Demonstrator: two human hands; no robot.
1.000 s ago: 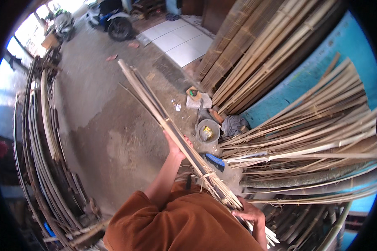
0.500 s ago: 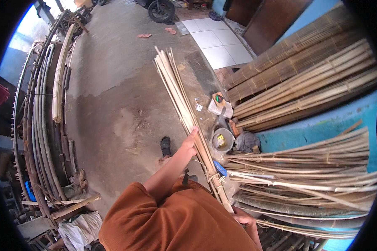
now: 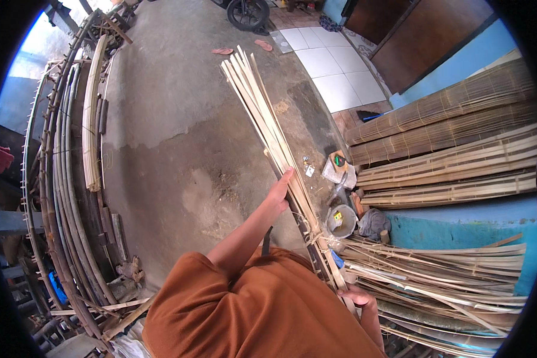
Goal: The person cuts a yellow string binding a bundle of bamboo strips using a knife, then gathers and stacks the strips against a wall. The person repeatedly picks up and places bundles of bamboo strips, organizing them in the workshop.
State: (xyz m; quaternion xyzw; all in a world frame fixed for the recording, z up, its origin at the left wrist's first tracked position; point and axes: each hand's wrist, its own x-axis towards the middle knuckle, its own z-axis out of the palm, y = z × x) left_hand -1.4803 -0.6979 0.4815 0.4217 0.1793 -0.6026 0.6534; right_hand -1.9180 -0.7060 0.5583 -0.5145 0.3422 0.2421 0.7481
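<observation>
Nearest to me, at the bottom of the frame, I see the wearer's brown shirt [image 3: 250,310], with both forearms reaching out past it. At lower right, the right hand [image 3: 361,296] is partly closed around the low end of a bundle of pale split-bamboo strips [image 3: 267,128], its fingertips lapping over the edge; I cannot tell how firmly it grips. From there the bundle slants up and left across the middle of the frame, bound by a tie [image 3: 314,238] just above the right hand. Near the centre, the left hand [image 3: 280,190] is closed on the bundle from its left side, thumb lying along the strips; the fingers underneath are hidden from me. Beyond this hand the strips fan slightly apart toward their top ends, above the concrete floor [image 3: 179,179].

Just right of the bundle I make out a grey bucket [image 3: 331,232] with a crumpled grey cloth [image 3: 374,225] beside it. Further right lies a heap of long bamboo strips [image 3: 447,268], and above that are rolled slatted mats [image 3: 447,110]. Long poles [image 3: 62,179] line the left side. Farthest off, at the top, I see white tiles [image 3: 322,62], pink sandals [image 3: 222,51] and a motorcycle wheel [image 3: 248,15].
</observation>
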